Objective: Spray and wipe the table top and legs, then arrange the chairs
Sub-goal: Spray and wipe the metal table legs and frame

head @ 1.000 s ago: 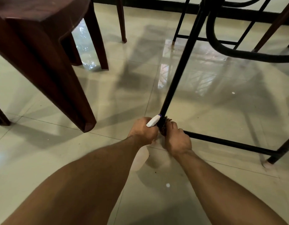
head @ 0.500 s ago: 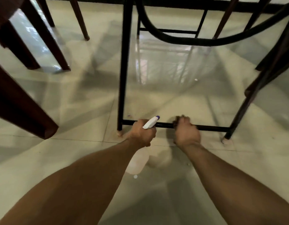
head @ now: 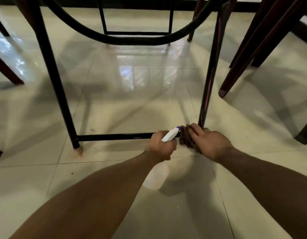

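I look under a black metal table frame: a low crossbar [head: 114,136] joins the left leg [head: 52,73] and the right leg [head: 210,73]. My left hand [head: 160,146] grips a white spray bottle [head: 170,134] with a blue nozzle; its clear body [head: 155,176] hangs below my wrist. My right hand [head: 209,142] presses a brown cloth [head: 186,139] around the crossbar's right end, at the foot of the right leg.
Dark wooden chair legs [head: 242,64] stand close on the right, and more chair legs [head: 6,69] on the left. A black curved brace [head: 132,41] hangs under the table. The glossy tiled floor [head: 132,100] shows small specks of dirt.
Both hands slid right along the crossbar, from the left leg's foot to the right leg's foot. The view swung right with them.
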A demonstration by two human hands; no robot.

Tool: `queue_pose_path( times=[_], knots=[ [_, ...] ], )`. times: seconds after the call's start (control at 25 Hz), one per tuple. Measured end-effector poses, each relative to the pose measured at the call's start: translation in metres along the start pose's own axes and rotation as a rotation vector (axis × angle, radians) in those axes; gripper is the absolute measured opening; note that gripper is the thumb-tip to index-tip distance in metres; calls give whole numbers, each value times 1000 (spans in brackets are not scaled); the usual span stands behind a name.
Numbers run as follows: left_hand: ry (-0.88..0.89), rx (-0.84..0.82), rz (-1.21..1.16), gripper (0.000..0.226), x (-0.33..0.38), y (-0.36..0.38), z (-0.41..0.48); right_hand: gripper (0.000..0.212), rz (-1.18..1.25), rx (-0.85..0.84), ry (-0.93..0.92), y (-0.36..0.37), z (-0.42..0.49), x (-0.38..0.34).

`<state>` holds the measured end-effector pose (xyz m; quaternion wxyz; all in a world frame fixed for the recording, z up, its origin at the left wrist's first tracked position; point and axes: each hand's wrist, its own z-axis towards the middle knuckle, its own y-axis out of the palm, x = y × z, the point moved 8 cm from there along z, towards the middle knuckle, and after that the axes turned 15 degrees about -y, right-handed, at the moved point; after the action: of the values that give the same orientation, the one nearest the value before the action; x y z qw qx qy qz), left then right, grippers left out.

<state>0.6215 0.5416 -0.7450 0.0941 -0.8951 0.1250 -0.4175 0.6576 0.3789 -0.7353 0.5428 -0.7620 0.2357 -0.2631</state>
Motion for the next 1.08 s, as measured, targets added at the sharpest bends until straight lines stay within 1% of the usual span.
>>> queue_pose_path(
  times=[0.04,0.08,0.12,0.16,0.24,0.28,0.32,0.36,0.4,0.44,0.48,0.52,0.56,0.6,0.64,0.68,0.72,0.8,0.84,0.88,0.92,0.96,1.04,1.08],
  knots=[
    [-9,9,15,14,2,5,0,66,41,42,-50,0,-13,8],
    [-18,11,25,14,3,8,0,64,97,92,-8,1,-28,21],
    [-30,13,32,12,5,11,-2,60,183,149,126,5,-45,41],
    [-39,17,43,11,8,13,-5,54,308,214,307,12,-61,60],
    [-28,13,87,10,18,15,-8,46,677,366,678,33,-77,78],
    [-11,10,109,11,22,16,-7,43,880,458,788,42,-71,73],
    [4,18,120,12,26,13,-6,43,1056,561,831,45,-56,62],
    [18,23,125,12,29,10,-4,45,1202,658,838,43,-40,51],
    [35,28,130,12,34,8,-4,46,1318,719,831,42,-23,42],
    [53,31,140,12,38,7,-4,45,1398,740,838,40,-10,36],
    [67,27,159,12,42,7,-6,43,1427,732,880,37,-2,33],
    [76,24,177,11,45,6,-10,41,1400,755,939,31,1,32],
    [84,23,189,11,48,4,-13,42,1341,833,987,22,-1,33],
    [94,21,192,10,49,2,-15,47,1268,934,990,14,-3,34],
    [100,17,183,10,49,0,-13,51,1218,975,965,7,-4,34],
    [94,9,165,9,47,-1,-10,51,1211,930,959,8,-1,35],
    [90,6,155,9,46,-1,-8,45,1258,822,976,13,1,37],
    [90,13,165,11,46,0,-6,26,1386,579,1005,26,0,38],
    [99,13,176,12,50,1,-6,20,1377,569,987,23,-2,41],
    [116,17,181,13,55,2,-6,18,1325,620,974,16,-5,44],
    [128,16,175,14,61,3,-5,20,1272,682,952,12,-6,45],
    [139,14,169,15,66,4,-5,26,1248,710,944,13,-8,44],
    [155,7,171,17,74,5,-7,39,1266,599,951,23,-7,39],
    [151,-9,159,17,76,8,-8,42,1279,571,951,25,-8,40]
  ],
)
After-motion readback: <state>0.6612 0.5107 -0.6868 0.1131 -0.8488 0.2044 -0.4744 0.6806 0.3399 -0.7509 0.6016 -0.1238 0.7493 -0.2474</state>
